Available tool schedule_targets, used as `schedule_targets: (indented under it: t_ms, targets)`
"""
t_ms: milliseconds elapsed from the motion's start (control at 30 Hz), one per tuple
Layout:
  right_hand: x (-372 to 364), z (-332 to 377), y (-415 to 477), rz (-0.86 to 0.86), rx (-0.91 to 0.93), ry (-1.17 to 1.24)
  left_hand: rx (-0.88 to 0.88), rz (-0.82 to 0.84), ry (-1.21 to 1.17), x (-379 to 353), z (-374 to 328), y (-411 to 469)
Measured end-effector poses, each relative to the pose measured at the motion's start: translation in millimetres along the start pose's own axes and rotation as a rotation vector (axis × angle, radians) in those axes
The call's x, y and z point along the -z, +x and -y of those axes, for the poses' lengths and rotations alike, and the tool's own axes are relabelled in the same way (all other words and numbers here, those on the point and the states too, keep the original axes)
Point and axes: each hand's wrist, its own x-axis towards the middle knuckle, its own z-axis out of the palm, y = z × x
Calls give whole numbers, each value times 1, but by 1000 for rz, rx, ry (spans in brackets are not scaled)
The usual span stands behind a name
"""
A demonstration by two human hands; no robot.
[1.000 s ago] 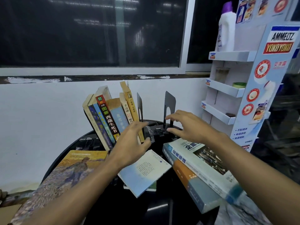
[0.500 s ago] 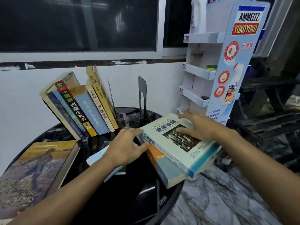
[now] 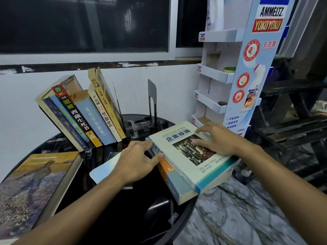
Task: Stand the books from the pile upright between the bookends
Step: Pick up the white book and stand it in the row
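Head view: right hand point(image 3: 219, 141) flat atop pale book point(image 3: 187, 157), left hand point(image 3: 136, 160) touching its spine, fingers straight.

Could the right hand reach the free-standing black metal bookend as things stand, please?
Probably yes: the right hand rests on the thick pale green book, and nothing tall stands between it and the free-standing black metal bookend.

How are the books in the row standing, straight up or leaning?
Leaning. The row of books tilts left, each top left of its foot; the black bookend stands upright.
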Motion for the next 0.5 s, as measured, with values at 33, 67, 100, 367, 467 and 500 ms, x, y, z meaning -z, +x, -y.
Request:
schedule_targets:
  t_ms: [33,67,100,367,467,500]
  targets:
    - [0,1,-2,-3,-5,4,3,8,-12,0,1,2]
    - [-1,2,-6,-3,-14,12,0,12,-24,1,2,3]
    - [-1,4,-9,-5,-18,20,-2,13,-34,2,3,5]
    - [-14,25,-32,-109,-83,98,-31,84,-147,11,11,24]
    - [-14,27,-35,-105,-77,120,-33,100,-144,14,13,29]
    - [-13,26,-34,-112,-86,134,-15,107,-143,15,13,30]
